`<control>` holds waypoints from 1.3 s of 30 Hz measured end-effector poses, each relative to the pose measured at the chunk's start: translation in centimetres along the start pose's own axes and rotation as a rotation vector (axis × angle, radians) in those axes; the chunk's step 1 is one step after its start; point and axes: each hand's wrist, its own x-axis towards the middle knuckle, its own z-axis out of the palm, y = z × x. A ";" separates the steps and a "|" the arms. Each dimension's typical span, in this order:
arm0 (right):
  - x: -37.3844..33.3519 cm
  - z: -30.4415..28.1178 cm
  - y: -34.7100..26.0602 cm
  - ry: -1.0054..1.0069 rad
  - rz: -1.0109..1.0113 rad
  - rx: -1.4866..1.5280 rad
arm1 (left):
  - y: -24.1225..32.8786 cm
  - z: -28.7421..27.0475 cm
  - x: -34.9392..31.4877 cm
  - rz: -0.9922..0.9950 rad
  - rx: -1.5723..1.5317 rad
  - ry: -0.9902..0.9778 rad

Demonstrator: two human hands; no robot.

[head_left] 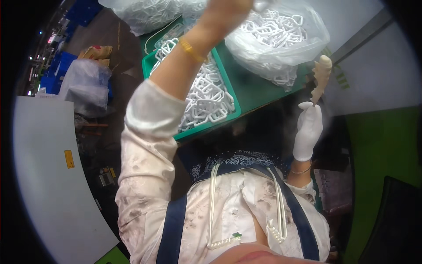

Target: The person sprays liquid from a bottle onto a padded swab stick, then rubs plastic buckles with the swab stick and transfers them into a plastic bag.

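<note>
White knit-gloved R hand [309,130] off the bench's right end, fingers clamped on a cream, jagged-edged tool [322,79], which sticks up approx. vertical. Bare L hand [228,15] at top edge of view, just beside clear plastic bag [303,57] of white angular plastic links [274,31]. L fingers cut off + blurred, can't tell if apart or together; poss. a white bit at them. L forearm crosses over green rectangular plastic tray [206,126], full of same links, on green bench [255,90] next to bag.
</note>
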 end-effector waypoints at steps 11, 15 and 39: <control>-1.0 -2.0 3.1 -0.036 0.106 -0.071 | -2.7 -11.6 -4.7 -0.291 0.368 -0.484; -1.0 -0.4 3.1 -0.133 0.140 -0.026 | -6.1 -11.3 -11.3 -0.443 0.526 -0.740; -1.9 3.5 2.3 -0.310 0.068 -0.041 | -8.0 -5.0 -13.7 -0.387 0.377 -0.593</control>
